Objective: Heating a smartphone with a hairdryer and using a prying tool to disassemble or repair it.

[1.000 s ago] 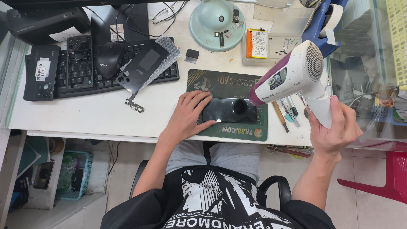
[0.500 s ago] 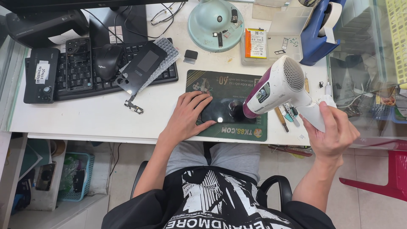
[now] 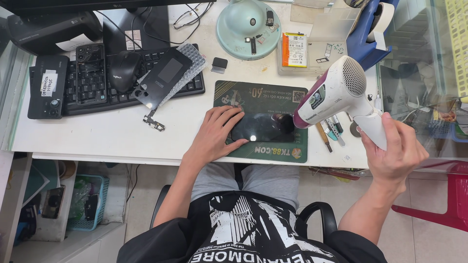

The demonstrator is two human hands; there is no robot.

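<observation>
My left hand (image 3: 218, 133) lies flat on the left end of a black phone (image 3: 265, 128), which rests on a dark green work mat (image 3: 265, 97) at the desk's front edge. My right hand (image 3: 394, 150) grips the handle of a white and purple hair dryer (image 3: 334, 92). The dryer's nozzle points down and left, close above the phone's right end.
A black keyboard (image 3: 92, 90) with a mouse (image 3: 124, 68), a phone back cover (image 3: 161, 78) and another phone (image 3: 48, 86) lies at left. A teal lamp base (image 3: 248, 22), a battery (image 3: 294, 49), a blue tape dispenser (image 3: 373, 29) and small tools (image 3: 331, 130) are around the mat.
My right hand has swung the hair dryer down and left, bringing its nozzle close to the phone. My left hand has stayed on the phone.
</observation>
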